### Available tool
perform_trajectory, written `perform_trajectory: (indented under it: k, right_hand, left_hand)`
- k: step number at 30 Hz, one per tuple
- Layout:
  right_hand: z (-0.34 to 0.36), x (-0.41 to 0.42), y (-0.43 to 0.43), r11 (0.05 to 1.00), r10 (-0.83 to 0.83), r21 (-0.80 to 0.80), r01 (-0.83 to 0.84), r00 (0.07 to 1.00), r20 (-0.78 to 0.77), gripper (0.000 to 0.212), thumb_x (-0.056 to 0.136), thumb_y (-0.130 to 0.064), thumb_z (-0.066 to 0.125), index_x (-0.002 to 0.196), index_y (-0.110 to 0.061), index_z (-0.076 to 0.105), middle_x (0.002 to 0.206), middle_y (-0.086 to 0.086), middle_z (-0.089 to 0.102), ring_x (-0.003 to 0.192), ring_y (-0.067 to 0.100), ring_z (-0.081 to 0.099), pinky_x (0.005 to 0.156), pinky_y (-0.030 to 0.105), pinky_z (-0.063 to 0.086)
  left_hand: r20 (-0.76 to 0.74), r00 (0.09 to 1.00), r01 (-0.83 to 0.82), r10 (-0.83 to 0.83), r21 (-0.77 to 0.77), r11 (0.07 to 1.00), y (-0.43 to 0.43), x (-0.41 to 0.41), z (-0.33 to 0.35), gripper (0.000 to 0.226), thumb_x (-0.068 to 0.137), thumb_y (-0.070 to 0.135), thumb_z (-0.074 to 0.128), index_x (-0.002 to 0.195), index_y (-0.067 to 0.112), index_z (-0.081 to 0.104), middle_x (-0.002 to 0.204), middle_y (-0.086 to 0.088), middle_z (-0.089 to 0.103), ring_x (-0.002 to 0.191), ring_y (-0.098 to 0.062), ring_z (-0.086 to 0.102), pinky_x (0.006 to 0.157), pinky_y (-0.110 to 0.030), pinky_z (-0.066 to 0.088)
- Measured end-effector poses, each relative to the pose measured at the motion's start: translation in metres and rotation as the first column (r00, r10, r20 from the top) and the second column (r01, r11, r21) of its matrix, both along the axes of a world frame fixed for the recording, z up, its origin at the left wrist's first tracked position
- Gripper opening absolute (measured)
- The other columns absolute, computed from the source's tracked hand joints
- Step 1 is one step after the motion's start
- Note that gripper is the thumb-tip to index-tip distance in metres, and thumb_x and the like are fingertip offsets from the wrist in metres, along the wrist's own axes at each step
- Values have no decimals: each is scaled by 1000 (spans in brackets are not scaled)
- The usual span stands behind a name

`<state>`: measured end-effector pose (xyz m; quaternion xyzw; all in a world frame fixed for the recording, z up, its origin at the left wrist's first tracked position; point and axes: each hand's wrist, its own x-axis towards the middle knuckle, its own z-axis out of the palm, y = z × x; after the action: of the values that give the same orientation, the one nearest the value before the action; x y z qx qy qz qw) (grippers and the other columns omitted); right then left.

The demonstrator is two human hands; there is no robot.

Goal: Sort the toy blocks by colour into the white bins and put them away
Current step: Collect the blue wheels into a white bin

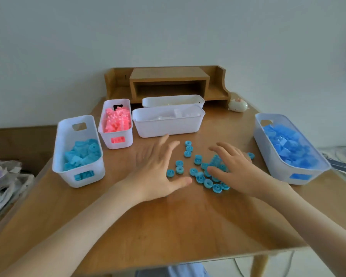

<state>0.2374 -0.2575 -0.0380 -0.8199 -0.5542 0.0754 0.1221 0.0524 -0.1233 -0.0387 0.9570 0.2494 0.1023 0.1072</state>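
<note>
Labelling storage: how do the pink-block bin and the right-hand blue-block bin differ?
The pink-block bin holds pink blocks; the blue-block bin holds blue blocks. The pink-block bin looks shorter; the blue-block bin is longer. Both are white with cut-out handles.

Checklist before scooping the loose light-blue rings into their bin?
1. Light-blue rings gathered: not ok, scattered across the table.
2. Left hand free: ok, open, holding nothing.
3. Right hand free: ok, fingers spread over the pile.
4. Pieces hidden under the right hand: cannot tell.
5. Light-blue bin upright with room: ok.
</note>
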Motion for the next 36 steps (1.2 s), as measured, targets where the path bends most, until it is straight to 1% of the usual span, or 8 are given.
perform_trajectory:
  k: [3,6,10,14,22,26,29,36]
  right_hand:
    - [-15,9,-19,995,-41,-96,36,998,-52,72,85,-69,31,145,-42,2,157,-9,-3,145,15,-4,118,44,-1]
    - [-22,5,-24,993,45,-104,-47,999,-27,74,85,-70,26,146,-42,-6,157,-10,-3,144,11,-7,117,40,-6]
    - [-23,0,-17,996,88,-7,-87,995,42,60,93,-59,29,146,-39,9,150,-6,18,138,16,16,112,34,14]
    - [-29,-4,-6,985,98,122,-124,976,195,43,96,-49,31,134,-30,31,121,-2,38,111,17,37,95,32,35]
    - [-31,-9,13,976,67,186,-116,965,254,28,95,-42,37,112,-20,42,98,0,43,82,17,51,65,32,50]
    - [-28,-13,19,986,69,128,-110,954,291,35,96,-48,31,121,-25,38,95,-5,41,74,13,52,53,27,47]
    - [-28,-15,20,987,39,134,-85,948,314,36,95,-53,30,110,-23,43,92,-7,44,73,11,52,50,22,40]
    - [-29,-16,17,979,-27,200,-32,959,282,38,89,-61,36,90,-24,39,88,-9,45,78,8,48,55,21,40]
  left_hand:
    - [-226,974,40,-31,35,999,-5,7,-14,89,77,79,33,144,41,-12,151,13,-28,143,-17,-15,116,-49,-8]
    - [-199,980,-27,22,-25,999,-10,16,-19,82,83,73,32,147,38,-7,154,9,-23,143,-18,-10,117,-46,-3]
    - [-85,996,-10,21,131,991,-14,27,-27,60,90,63,32,140,31,22,138,1,23,128,-20,26,108,-38,20]
    - [-12,999,45,-44,132,990,-16,32,-29,43,92,55,38,120,22,41,107,3,31,96,-12,40,82,-29,43]
    - [57,998,-3,-7,166,986,-20,30,-26,33,90,51,46,89,23,30,90,6,33,69,-9,43,51,-19,29]
    - [75,996,-65,52,188,980,-21,29,-27,31,91,51,45,82,22,36,84,7,37,63,-10,44,45,-17,25]
    - [75,993,-101,88,203,974,-22,29,-26,34,91,52,43,77,22,36,77,9,33,57,-8,37,45,-19,23]
    - [144,988,-98,63,246,964,-19,27,-29,37,88,50,47,71,17,42,80,3,36,77,-9,36,49,-18,20]
